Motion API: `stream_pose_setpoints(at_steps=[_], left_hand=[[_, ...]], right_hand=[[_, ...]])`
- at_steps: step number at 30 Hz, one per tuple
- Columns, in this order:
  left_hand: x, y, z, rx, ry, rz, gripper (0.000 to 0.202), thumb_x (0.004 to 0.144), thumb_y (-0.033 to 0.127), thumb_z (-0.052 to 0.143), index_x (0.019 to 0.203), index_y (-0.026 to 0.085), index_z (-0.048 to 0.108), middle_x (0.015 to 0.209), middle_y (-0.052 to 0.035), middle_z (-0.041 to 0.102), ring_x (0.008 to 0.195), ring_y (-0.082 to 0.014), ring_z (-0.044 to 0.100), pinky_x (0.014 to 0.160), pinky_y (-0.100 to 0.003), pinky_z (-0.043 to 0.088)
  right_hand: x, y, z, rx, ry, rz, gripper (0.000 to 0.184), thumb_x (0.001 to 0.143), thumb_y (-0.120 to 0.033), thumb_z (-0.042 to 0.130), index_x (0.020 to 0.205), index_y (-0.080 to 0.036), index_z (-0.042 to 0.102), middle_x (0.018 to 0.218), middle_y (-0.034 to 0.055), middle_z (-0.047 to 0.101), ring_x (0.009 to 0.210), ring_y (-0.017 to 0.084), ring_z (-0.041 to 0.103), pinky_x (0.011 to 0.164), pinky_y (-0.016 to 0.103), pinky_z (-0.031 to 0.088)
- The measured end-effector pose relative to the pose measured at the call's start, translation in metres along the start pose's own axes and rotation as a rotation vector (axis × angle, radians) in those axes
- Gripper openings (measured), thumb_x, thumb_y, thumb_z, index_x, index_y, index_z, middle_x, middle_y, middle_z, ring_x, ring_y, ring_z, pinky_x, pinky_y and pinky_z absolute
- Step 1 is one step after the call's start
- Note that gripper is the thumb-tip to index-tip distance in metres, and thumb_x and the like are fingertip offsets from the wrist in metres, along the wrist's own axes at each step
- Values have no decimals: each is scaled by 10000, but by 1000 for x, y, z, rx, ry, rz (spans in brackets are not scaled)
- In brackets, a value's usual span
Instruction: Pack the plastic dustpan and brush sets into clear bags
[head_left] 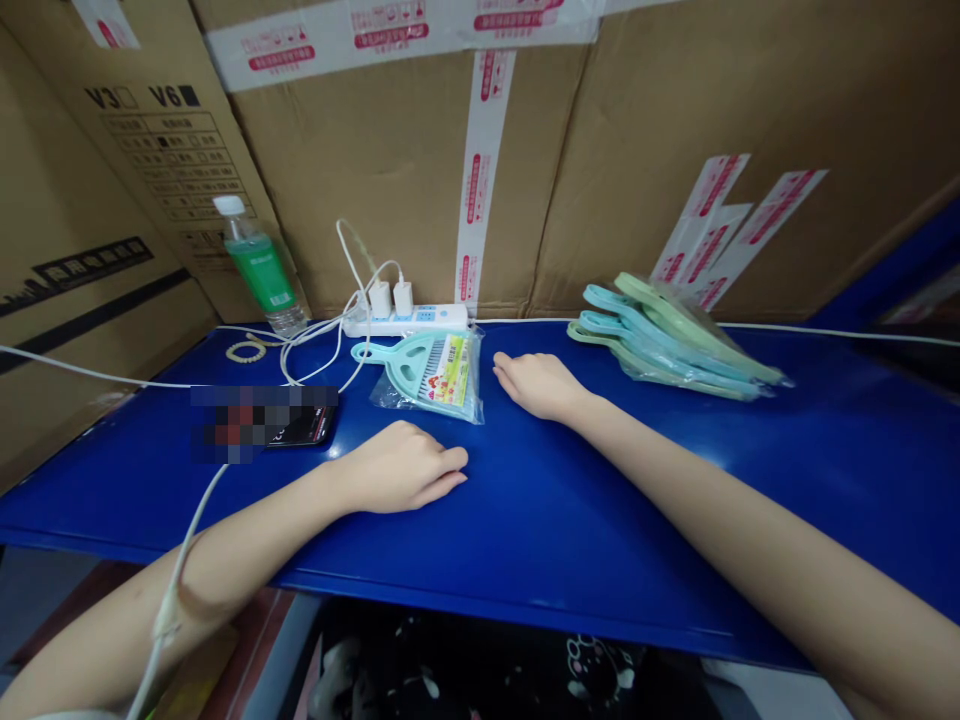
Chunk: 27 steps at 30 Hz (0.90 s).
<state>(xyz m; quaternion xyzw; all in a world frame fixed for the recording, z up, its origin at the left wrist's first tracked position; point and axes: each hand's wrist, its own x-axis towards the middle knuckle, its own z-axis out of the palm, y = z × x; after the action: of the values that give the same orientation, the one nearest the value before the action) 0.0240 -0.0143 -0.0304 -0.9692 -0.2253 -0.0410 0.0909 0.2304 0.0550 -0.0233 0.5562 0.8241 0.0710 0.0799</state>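
Note:
My left hand (pixel 409 468) rests on the blue table (pixel 517 560) with its fingers curled closed, and nothing shows in it. Farther forward, my right hand (pixel 540 385) lies with its fingers folded in, holding nothing that I can see. Between and beyond the hands sits a light-blue dustpan and brush set (pixel 409 365) in a clear plastic bag with a yellow-green label. Its bag is a little left of my right fingertips, apart from them. To the right lies a pile of several blue and green dustpans (pixel 660 340) in plastic wrapping, handles pointing left.
Behind the set is a white power strip (pixel 442 319) with two chargers and tangled white cables (pixel 319 335). A green-labelled bottle (pixel 262 270) leans at the back left, near a beaded ring (pixel 246 352) and a phone (pixel 304 425). Cardboard boxes (pixel 375 160) wall the back. A cable crosses my left forearm.

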Motion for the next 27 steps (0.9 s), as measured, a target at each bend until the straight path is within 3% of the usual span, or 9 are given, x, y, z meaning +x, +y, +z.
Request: stream_pose_setpoints(at_steps=[27], left_hand=[[1, -1, 1, 13, 9, 12, 246, 953, 263, 416, 726, 190, 477, 518, 38, 515, 458, -137, 499, 471, -271, 294]], right_hand=[[0, 0, 0, 2, -4, -1, 381, 976, -266, 208, 1173, -135, 506, 985, 185, 700, 938, 302, 663, 693, 344, 405]])
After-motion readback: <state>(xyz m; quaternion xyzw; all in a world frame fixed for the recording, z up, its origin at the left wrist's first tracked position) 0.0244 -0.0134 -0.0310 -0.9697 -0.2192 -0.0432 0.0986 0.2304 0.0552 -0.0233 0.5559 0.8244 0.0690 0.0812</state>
